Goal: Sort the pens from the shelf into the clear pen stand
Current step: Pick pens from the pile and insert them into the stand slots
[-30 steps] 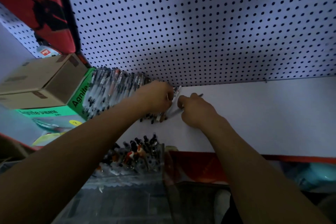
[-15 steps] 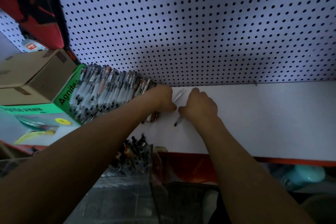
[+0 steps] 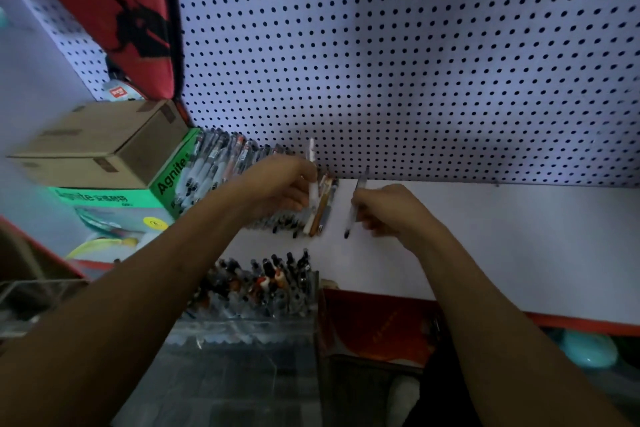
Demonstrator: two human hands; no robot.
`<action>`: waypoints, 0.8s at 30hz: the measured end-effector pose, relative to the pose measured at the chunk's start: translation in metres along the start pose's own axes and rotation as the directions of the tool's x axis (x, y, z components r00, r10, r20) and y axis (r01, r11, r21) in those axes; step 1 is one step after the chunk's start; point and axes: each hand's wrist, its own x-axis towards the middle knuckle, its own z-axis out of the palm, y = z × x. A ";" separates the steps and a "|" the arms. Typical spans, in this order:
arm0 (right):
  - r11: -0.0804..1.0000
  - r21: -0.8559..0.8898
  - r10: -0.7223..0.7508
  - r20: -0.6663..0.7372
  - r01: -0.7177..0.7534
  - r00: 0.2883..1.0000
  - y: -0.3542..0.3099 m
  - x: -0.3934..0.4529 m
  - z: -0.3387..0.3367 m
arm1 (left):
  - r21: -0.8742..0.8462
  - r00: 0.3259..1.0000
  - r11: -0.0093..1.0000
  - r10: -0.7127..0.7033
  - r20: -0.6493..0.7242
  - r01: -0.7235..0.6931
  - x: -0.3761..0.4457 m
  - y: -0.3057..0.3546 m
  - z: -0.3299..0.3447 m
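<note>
Meanwhile the left hand (image 3: 284,184) has its grip clamped on a white pen (image 3: 311,180) above the shelf (image 3: 485,236); the right hand (image 3: 384,211) pinches a dark-tipped pen (image 3: 353,215), both behind the clear pen stand (image 3: 263,288).

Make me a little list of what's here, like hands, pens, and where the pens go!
left hand: holds a few pens
right hand: holds one pen
pens on shelf: a row against the pegboard
pen stand: clear, below the shelf, already has many pens
boxes: green box, brown box on top
</note>
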 end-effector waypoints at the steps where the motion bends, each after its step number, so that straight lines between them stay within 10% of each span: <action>1: 0.997 0.074 -0.028 0.026 0.026 0.999 -0.006 -0.007 0.001 | -0.047 1.000 0.999 0.011 -0.010 -0.011 -0.008 -0.001 -0.005; 12: 0.918 0.366 -0.238 0.194 0.155 0.952 -0.052 -0.076 0.078 | -0.459 0.940 0.830 0.210 -0.269 -0.316 -0.116 -0.033 -0.061; 24: 0.889 -0.094 -0.405 0.290 0.447 0.867 -0.092 -0.097 0.189 | -0.294 0.650 0.783 0.178 -0.739 -0.548 -0.176 -0.135 -0.129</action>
